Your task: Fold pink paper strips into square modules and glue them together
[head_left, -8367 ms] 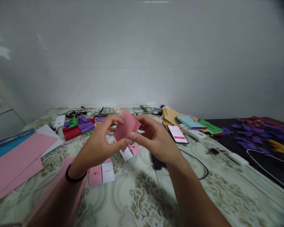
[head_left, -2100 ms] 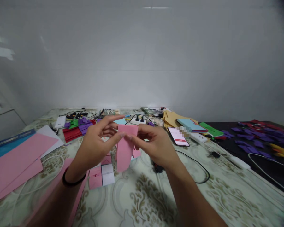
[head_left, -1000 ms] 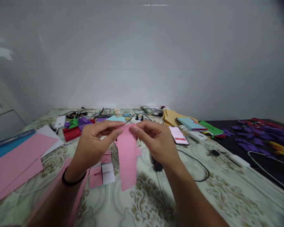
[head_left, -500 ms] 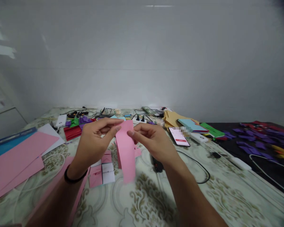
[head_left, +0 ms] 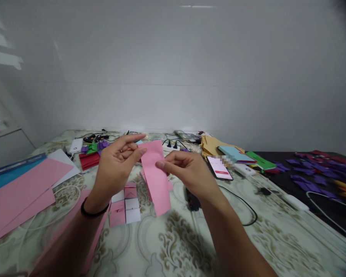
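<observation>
In front of me a strip of pink paper (head_left: 157, 184) hangs tilted, its lower end swung to the right. Another pink layer shows behind its left edge; I cannot tell whether it is the same sheet. My right hand (head_left: 184, 167) pinches the strip's right edge between thumb and fingers. At the upper left edge, the thumb of my left hand (head_left: 118, 159) lies over the paper, its index finger stretched out above and the other fingers curled. Below my left hand, pink and white folded paper squares (head_left: 125, 211) lie together on the patterned tablecloth (head_left: 144, 250).
Large pink sheets (head_left: 31, 181) lie at the left over a blue one. Red folded paper (head_left: 89, 161) sits behind them. A phone (head_left: 220, 168), yellow paper (head_left: 212, 146) and a power strip (head_left: 170, 147) lie further back. Purple pieces (head_left: 311, 171) cover a dark surface at right.
The strip has tilted, its lower end moving right and up. My left index finger has lifted off the paper's top edge. The view has shifted slightly.
</observation>
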### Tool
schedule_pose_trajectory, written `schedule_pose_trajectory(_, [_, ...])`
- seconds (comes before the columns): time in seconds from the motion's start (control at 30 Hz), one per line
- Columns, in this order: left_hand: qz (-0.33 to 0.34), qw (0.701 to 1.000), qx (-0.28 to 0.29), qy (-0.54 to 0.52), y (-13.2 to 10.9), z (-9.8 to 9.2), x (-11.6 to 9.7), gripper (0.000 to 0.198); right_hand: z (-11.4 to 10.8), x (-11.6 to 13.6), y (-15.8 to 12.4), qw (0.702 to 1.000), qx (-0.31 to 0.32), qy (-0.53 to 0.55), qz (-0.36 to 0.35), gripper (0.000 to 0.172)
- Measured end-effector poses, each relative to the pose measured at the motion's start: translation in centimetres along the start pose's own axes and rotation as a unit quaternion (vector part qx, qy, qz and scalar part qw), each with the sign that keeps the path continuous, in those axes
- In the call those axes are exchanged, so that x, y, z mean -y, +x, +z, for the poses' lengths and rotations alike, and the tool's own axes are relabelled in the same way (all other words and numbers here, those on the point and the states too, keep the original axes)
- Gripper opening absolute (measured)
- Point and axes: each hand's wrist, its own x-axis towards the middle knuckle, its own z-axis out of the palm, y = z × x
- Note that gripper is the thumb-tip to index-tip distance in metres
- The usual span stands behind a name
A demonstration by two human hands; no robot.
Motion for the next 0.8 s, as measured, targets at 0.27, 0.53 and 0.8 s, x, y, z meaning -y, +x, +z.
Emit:
schedule_pose_trajectory(0.27, [-0.133, 0.970, 0.199, 0.038, 0.02, -0.28, 0.63, 0.023, -0.47, 0.13, 0.13, 0.999, -0.036, -0.018, -0.021, 0.026])
schedule_pose_trajectory(0.53, [-0.101, 0.982, 0.141, 0.080, 0.15, -0.71, 0.78, 0.029, -0.62, 0.11, 0.26, 0.999, 0.037, -0.026, 0.017, 0.031])
schedule_pose_trajectory(0.8, [-0.079, 0.989, 0.104, 0.068, 0.43, -0.37, 0.51, 0.023, -0.55, -0.08, 0.37, 0.997, 0.033, -0.068, 0.026, 0.036])
